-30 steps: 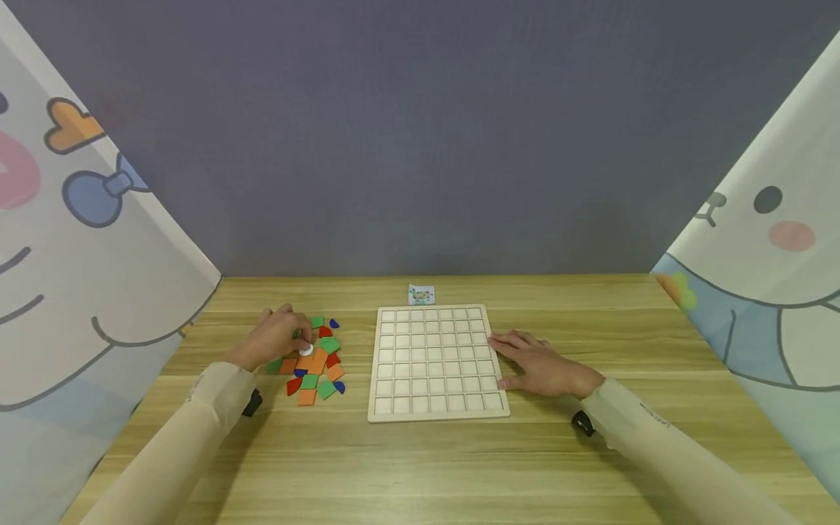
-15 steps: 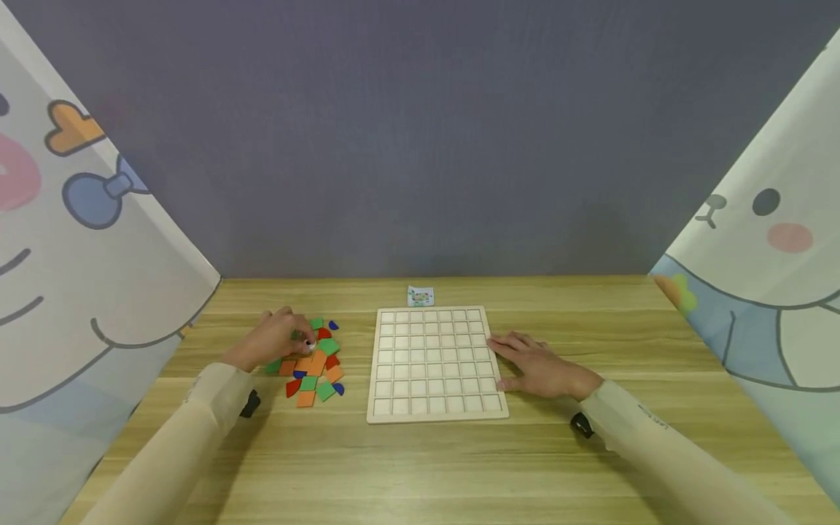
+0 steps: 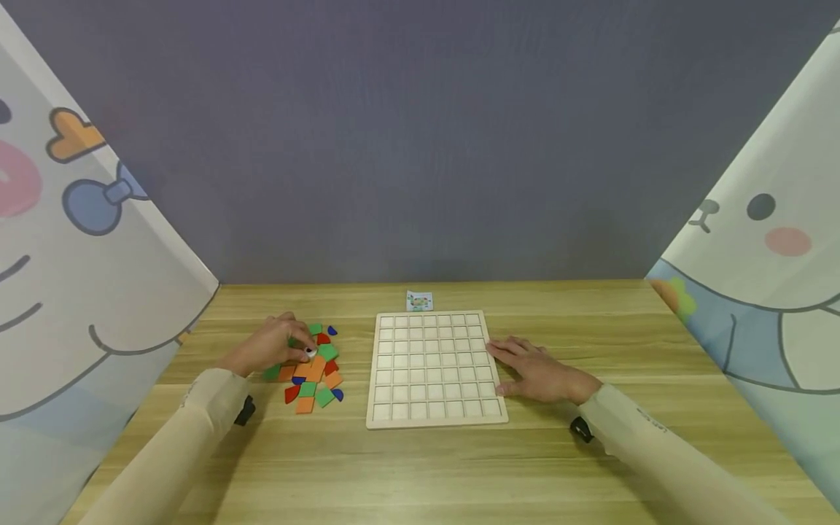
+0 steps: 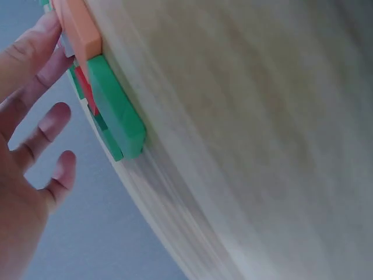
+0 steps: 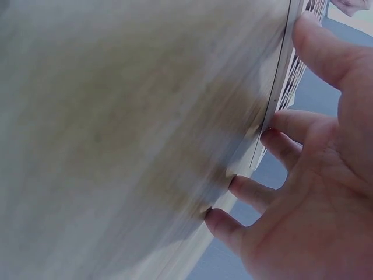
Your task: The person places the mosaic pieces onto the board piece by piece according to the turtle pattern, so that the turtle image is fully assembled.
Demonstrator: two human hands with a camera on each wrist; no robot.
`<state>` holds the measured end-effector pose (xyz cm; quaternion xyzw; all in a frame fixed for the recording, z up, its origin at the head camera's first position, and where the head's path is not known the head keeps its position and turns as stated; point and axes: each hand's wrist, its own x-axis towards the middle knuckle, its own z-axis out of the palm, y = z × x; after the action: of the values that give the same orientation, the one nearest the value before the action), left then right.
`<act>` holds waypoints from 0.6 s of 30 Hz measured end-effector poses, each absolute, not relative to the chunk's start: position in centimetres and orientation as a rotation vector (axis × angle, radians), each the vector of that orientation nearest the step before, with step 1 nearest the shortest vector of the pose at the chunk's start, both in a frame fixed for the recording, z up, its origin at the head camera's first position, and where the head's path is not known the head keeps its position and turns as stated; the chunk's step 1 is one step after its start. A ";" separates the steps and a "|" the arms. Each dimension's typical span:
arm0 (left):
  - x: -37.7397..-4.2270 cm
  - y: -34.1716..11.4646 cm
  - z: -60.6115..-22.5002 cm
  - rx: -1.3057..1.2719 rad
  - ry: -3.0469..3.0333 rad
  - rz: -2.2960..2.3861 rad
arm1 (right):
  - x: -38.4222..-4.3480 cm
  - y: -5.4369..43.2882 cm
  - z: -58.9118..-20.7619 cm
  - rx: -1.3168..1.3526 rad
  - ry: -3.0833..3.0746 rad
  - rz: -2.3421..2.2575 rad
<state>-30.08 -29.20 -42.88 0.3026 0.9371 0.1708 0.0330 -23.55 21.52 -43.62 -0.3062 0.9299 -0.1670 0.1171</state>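
Observation:
At the left, my left hand [image 3: 277,344] pinches a small white round piece [image 3: 311,354] with a dark dot between thumb and fingers. It is just over a cluster of flat coloured pieces, among them an orange piece [image 3: 305,405], a green piece [image 3: 324,397] and a red piece [image 3: 292,394]. In the left wrist view, a green piece [image 4: 113,105] and an orange piece [image 4: 80,29] are close to the fingertips. My right hand [image 3: 541,372] rests with extended fingers against the right edge of a wooden grid board [image 3: 437,422]; the right wrist view shows fingertips touching that edge.
A small printed card or packet [image 3: 419,301] lies behind the board. The wooden table [image 3: 420,474] runs back to a dark grey panel [image 3: 420,146]. Cartoon-printed cloths [image 3: 105,292] hang on both sides.
The white piece was plain on top a second ago and now shows its dark dot, turned in the left fingers. The right hand keeps its place; the whole head view has shifted slightly.

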 end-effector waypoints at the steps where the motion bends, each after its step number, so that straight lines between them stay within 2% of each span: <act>1: -30.1 -29.1 -42.9 0.934 2.885 0.521 | -23.5 21.5 -43.6 -0.898 2.722 -0.490; 11: -29.6 -28.7 -42.1 0.861 2.836 0.650 | -23.6 21.4 -43.7 -0.895 2.720 -0.466; 18: -29.6 -26.9 -39.7 0.958 2.962 0.688 | -23.6 21.5 -43.5 -0.912 2.722 -0.472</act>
<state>-29.55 -26.92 -39.72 0.3003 0.9289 0.2157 -0.0234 -23.64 21.46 -43.51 -0.3114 0.9293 -0.1611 0.1157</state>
